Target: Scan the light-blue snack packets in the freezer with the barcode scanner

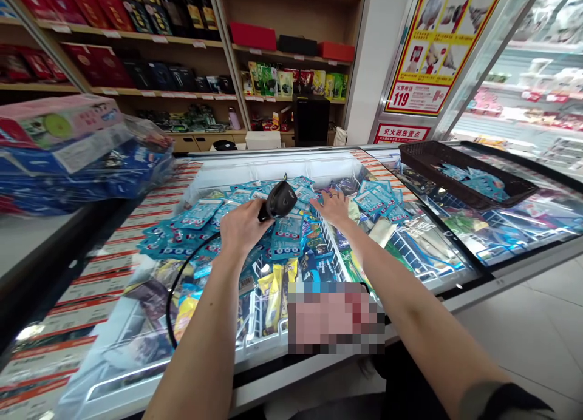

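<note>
My left hand (243,226) is wrapped round the handle of a black barcode scanner (281,199). The scanner's head points away from me, above a spread of small blue packets (199,214). From its handle a black cable (169,304) loops down on the left. My right hand (334,207) reaches out palm down with its fingers apart, at the right side of the spread. Its fingertips are at or just over the packets; whether they touch is unclear. Another group of blue packets (380,198) lies just right of this hand.
Beneath is a glass-topped chest freezer (136,359) with wire baskets of wrapped goods. On the right stands a brown basket (514,186) with blue packets. Boxes in plastic wrap (68,165) are piled at left. A pixelated patch covers something at the front edge. Shelves (182,42) stand behind.
</note>
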Demonstrator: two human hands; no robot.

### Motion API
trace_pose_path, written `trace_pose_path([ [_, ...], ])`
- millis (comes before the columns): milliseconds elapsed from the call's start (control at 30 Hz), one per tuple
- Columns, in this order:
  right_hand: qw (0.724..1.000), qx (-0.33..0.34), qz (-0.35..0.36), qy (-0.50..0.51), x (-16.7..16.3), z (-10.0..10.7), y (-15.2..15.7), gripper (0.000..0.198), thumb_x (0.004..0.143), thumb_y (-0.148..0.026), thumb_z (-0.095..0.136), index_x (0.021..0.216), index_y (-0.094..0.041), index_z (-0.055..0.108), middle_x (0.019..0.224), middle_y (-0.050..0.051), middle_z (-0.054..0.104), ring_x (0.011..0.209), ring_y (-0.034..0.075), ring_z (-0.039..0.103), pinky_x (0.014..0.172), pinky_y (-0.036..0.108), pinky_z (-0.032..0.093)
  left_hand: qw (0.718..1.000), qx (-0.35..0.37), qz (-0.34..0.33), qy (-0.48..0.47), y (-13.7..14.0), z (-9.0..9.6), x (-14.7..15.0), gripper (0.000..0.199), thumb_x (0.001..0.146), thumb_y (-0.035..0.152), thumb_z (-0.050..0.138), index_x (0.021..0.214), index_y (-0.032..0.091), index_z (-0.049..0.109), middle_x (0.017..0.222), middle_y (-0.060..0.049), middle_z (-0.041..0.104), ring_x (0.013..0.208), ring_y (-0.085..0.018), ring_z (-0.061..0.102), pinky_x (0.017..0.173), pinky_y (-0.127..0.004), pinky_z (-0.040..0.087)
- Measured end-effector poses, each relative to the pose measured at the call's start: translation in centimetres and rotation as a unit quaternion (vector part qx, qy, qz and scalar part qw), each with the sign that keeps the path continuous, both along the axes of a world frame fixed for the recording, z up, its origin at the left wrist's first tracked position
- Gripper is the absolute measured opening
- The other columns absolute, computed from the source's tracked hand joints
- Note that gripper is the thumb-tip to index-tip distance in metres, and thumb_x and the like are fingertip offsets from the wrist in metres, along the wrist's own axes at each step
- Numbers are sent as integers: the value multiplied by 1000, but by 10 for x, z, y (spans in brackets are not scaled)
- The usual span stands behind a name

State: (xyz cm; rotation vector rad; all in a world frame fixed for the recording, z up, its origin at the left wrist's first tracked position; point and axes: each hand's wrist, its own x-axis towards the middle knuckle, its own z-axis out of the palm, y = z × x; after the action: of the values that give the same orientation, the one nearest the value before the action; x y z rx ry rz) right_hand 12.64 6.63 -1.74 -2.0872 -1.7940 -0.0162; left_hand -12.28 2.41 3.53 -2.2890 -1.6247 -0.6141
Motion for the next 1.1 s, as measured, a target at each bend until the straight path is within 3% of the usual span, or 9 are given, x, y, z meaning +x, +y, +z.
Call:
trace_pose_path([
  [200, 997, 22, 4, 76, 11, 0, 2, 59, 76, -62, 53, 116, -19, 54, 120, 12, 57, 118, 29, 43, 97, 43, 32, 1000, -5, -17, 5, -1, 1, 1, 35, 79, 45, 51, 107, 24, 59, 99, -6, 68, 88, -25, 63, 59, -30, 39],
  [333, 983, 80, 17, 165, 29, 2, -8, 50, 77, -47, 58, 115, -17, 48, 100, 7, 63, 91, 22, 57, 81, 33, 43, 1000, -1, -26, 0, -2, 3, 3, 34, 79, 44, 51, 106, 24, 60, 102, -6, 68, 90, -25, 63, 60, -30, 40],
  [433, 970, 122, 30, 206, 44, 1, -21, 37, 81, -37, 51, 111, -17, 48, 88, 4, 63, 75, 18, 58, 72, 30, 45, 999, 11, -44, -6, -3, 3, 6, 34, 81, 44, 50, 108, 25, 59, 105, -5, 68, 91, -25, 63, 61, -30, 40],
  [767, 930, 138, 39, 339, 59, -22, -48, 43, 84, -42, 46, 118, -17, 38, 86, 4, 62, 75, 19, 62, 66, 33, 51, 991, -11, -127, 30, -7, -3, 23, 36, 81, 44, 49, 109, 23, 58, 103, -6, 68, 91, -24, 63, 61, -29, 41],
  [1100, 909, 139, 29, 392, 59, -20, -46, 42, 82, -41, 49, 116, -19, 38, 85, 3, 62, 75, 18, 62, 65, 33, 52, 988, -22, -148, 39, -7, -6, 28, 36, 80, 44, 51, 109, 24, 58, 101, -6, 68, 89, -25, 63, 60, -30, 42],
])
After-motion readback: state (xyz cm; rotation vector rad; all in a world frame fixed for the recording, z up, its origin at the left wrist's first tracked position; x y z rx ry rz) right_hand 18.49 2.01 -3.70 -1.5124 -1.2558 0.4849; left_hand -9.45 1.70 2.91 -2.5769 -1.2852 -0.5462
